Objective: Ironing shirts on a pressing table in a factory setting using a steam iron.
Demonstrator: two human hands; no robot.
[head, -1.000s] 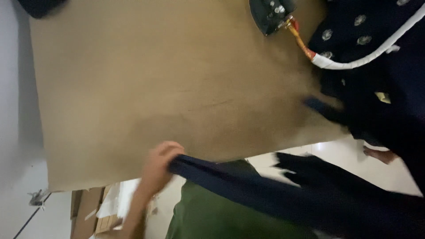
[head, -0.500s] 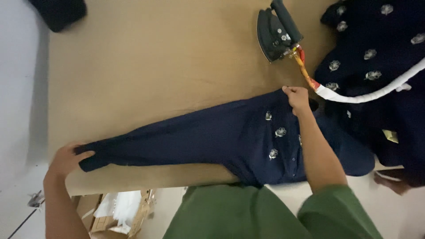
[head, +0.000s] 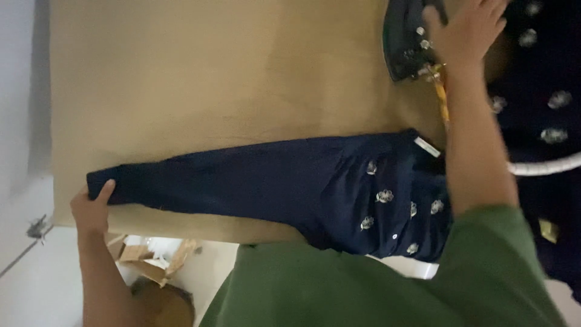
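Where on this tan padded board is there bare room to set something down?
The tan padded board is bare across the wide stretch between its far edge and the navy embroidered sleeve, left of the dark iron. It is crowded on the right: right hand at the iron, orange cord, piled navy garment. Left hand pins the cuff.

The left hand (head: 92, 209) sits at the near left edge of the surface, thumb raised and pointing away from the body, fingers curled under and out of sight. Its bare forearm runs down and slightly right toward the bottom of the view. The right hand (head: 469, 27) is stretched far forward to the surface's far right part, fingers spread and bent downward, somewhat blurred. Its bare forearm runs straight back toward the body, and a green sleeve covers the upper arm and shoulder.
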